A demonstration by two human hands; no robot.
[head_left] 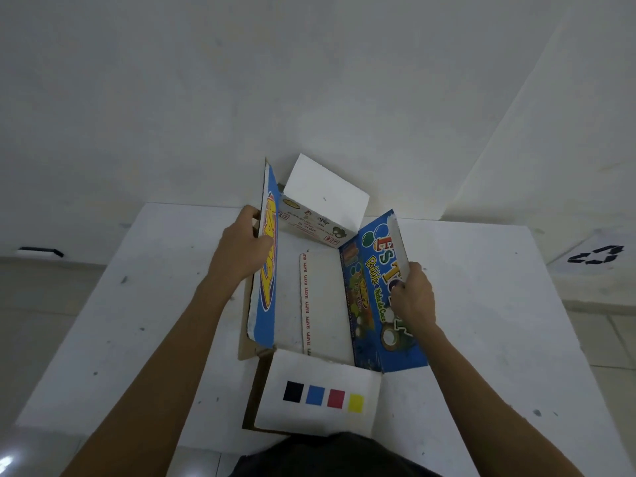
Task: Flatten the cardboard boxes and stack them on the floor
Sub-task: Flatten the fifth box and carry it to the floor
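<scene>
Corrugated blue-printed cardboard box (pixel 309 304) is sitting opened on the white bench (pixel 481 321); I am gripping both long flaps, left hand (pixel 241 249) and right hand (pixel 413 297) fingers curled. Light, bendable stock.

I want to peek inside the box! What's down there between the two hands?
In the head view, between the left hand and right hand lies the cardboard box's white inside floor, with a printed tape strip along it.

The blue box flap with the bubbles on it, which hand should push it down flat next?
The right hand, probably. It already grips the top edge of the bubble flap, which leans outward over the white table. The left hand is busy holding the opposite blue flap upright.
</scene>
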